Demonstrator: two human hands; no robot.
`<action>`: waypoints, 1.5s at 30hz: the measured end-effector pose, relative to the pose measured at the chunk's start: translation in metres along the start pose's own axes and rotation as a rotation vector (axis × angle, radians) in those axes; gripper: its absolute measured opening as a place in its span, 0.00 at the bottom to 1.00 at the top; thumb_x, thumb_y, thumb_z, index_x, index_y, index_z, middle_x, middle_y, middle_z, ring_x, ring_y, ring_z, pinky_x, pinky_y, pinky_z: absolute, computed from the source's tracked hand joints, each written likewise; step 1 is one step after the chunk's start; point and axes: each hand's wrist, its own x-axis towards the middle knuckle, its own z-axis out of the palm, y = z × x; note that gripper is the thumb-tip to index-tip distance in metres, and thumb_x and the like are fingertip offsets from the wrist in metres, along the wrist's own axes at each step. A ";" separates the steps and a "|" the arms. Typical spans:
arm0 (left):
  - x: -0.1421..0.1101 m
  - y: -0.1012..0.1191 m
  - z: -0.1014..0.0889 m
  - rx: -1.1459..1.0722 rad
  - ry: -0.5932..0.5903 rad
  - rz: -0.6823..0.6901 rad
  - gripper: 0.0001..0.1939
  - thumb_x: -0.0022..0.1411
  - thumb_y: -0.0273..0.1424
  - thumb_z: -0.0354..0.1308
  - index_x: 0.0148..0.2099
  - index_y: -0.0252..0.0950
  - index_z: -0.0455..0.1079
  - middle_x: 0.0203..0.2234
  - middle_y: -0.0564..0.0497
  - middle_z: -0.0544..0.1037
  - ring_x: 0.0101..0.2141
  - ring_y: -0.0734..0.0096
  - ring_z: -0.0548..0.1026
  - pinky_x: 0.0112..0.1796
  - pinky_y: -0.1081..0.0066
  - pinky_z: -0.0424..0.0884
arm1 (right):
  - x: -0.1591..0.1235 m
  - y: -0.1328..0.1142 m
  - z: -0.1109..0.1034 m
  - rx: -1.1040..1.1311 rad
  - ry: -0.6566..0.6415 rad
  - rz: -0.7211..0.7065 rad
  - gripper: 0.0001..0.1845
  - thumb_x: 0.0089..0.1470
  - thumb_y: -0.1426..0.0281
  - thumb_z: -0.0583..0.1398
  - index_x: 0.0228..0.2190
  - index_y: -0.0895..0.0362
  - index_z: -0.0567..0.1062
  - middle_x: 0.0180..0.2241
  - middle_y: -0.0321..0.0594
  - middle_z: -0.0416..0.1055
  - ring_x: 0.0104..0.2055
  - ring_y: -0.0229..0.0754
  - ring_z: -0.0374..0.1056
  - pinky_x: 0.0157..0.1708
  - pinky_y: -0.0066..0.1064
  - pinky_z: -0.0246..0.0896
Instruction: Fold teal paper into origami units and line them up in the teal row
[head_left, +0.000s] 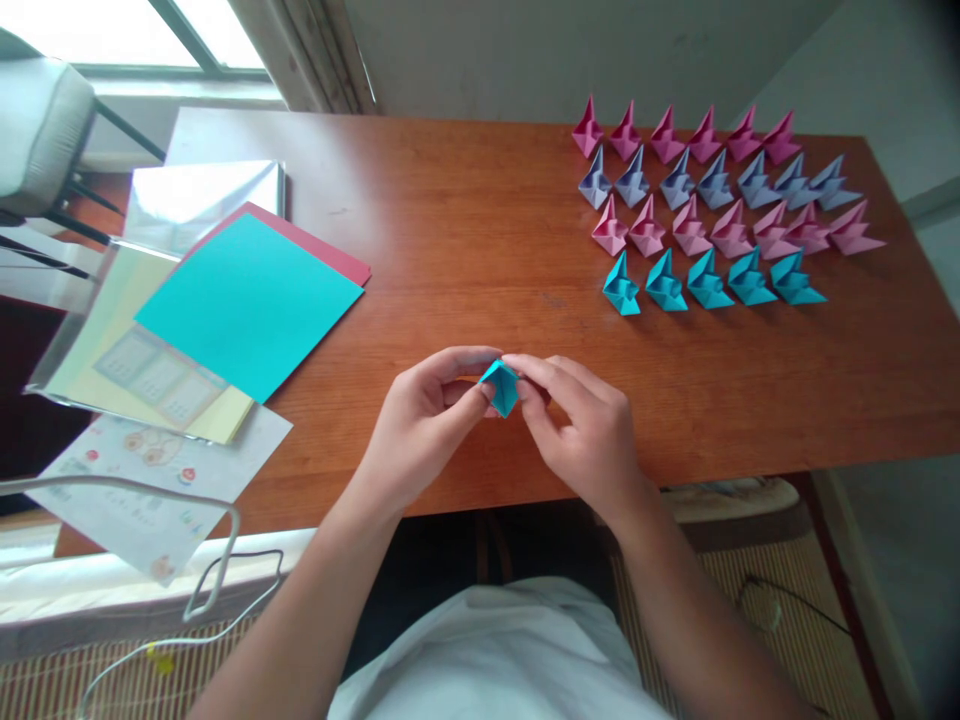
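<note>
A small folded piece of turquoise paper [503, 390] is held above the front part of the wooden table, between both hands. My left hand [427, 410] pinches its left side with thumb and fingers. At its upper right, the thumb and index finger of my right hand [577, 415] close on the paper. It has a kite-like shape with a point at the bottom; fingertips cover its side edges. To the right stands a row of turquoise origami pieces [709, 280], behind which are rows of pink pieces [731, 232], lavender pieces [716, 182] and dark pink pieces [705, 138].
On the table's left lie turquoise sheets [255, 300] over red paper [352, 262], a clear pack of yellow paper [75, 340] and a printed white sheet [172, 500]. A grey chair [52, 130] stands at the far left. A white cable [180, 640] hangs near the front left.
</note>
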 end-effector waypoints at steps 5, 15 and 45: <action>0.001 -0.002 -0.002 -0.104 0.004 -0.065 0.15 0.58 0.32 0.69 0.48 0.36 0.81 0.40 0.46 0.85 0.36 0.67 0.81 0.39 0.70 0.79 | 0.002 0.002 -0.006 0.092 -0.030 0.011 0.19 0.63 0.77 0.57 0.50 0.49 0.78 0.38 0.37 0.80 0.39 0.40 0.75 0.42 0.34 0.72; -0.002 -0.004 0.000 -0.320 -0.003 -0.183 0.16 0.58 0.30 0.66 0.50 0.36 0.81 0.41 0.46 0.83 0.40 0.67 0.80 0.41 0.71 0.78 | -0.001 0.006 -0.010 0.184 -0.091 0.007 0.18 0.61 0.78 0.58 0.46 0.49 0.82 0.37 0.37 0.75 0.39 0.39 0.73 0.39 0.33 0.71; -0.005 -0.010 0.013 -0.033 -0.034 -0.062 0.11 0.61 0.35 0.70 0.34 0.32 0.77 0.24 0.52 0.80 0.26 0.79 0.75 0.30 0.81 0.71 | -0.001 0.009 0.004 0.658 0.009 0.454 0.03 0.61 0.67 0.65 0.37 0.52 0.80 0.35 0.34 0.78 0.38 0.38 0.74 0.39 0.30 0.70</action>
